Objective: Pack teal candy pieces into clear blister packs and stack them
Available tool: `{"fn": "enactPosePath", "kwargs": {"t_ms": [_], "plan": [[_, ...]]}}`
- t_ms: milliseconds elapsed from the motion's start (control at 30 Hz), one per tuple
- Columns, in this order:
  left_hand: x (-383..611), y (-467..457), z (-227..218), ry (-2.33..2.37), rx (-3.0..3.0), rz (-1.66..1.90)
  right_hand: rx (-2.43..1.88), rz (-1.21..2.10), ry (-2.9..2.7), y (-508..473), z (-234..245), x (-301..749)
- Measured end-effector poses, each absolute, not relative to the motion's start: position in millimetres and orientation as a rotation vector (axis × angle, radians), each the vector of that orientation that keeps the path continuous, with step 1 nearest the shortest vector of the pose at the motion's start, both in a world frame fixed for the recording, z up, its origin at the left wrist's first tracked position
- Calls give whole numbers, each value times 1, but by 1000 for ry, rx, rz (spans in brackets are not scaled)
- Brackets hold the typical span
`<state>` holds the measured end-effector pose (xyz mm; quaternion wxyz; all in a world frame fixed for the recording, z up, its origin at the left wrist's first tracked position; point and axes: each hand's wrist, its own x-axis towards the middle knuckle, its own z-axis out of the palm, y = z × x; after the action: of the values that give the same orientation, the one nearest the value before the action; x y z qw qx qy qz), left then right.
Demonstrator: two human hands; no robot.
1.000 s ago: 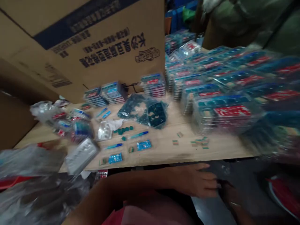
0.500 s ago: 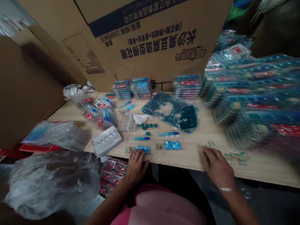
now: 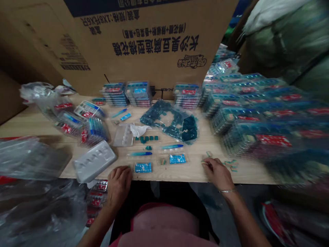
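Note:
My left hand [image 3: 119, 183], fingers curled together, rests at the table's front edge against the left end of a clear plastic tray [image 3: 131, 159]. Whatever its fingertips hold is hidden. That tray carries a blue pen-shaped tube [image 3: 141, 154] and a blue packet [image 3: 143, 167]. To its right, a second clear tray holds another blue pen-shaped tube [image 3: 172, 146], a blue packet [image 3: 177, 158] and a small striped piece [image 3: 162, 161]. My right hand [image 3: 218, 174] pinches a small striped piece [image 3: 204, 162] just above the table. Several loose striped pieces [image 3: 232, 164] lie beside it.
Stacked filled trays [image 3: 254, 137] crowd the right side. A plastic bag of dark teal pieces [image 3: 171, 120] lies mid-table, with teal cubes [image 3: 151, 138] before it. A white tray [image 3: 95, 160] sits left. Behind stands a large cardboard box [image 3: 154, 65].
My left hand has moved off the blue packet to the tray's left end and curled. The right hand's fingers have closed in a pinch. The whole view has shifted rightward.

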<state>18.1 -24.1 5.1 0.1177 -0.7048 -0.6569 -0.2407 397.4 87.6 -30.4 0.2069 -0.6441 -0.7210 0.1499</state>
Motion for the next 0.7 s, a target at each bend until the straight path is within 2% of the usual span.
{"fn": "enactPosePath", "kwargs": {"t_ms": [167,333,467,700], "plan": [[64,4,9,-1700,-2332,-770,-1672,669,-1860,90,-23,394],[104,38,1,-1613,-2627,-628,-1463,829,-1690,79,-8,358],[105,42,-6,-1624,-2716,-601,-1236,1012,-1834,80,2,306],[104,39,-5,-1737,-2676,-804,-1123,828,-2217,97,-5,251]]}}
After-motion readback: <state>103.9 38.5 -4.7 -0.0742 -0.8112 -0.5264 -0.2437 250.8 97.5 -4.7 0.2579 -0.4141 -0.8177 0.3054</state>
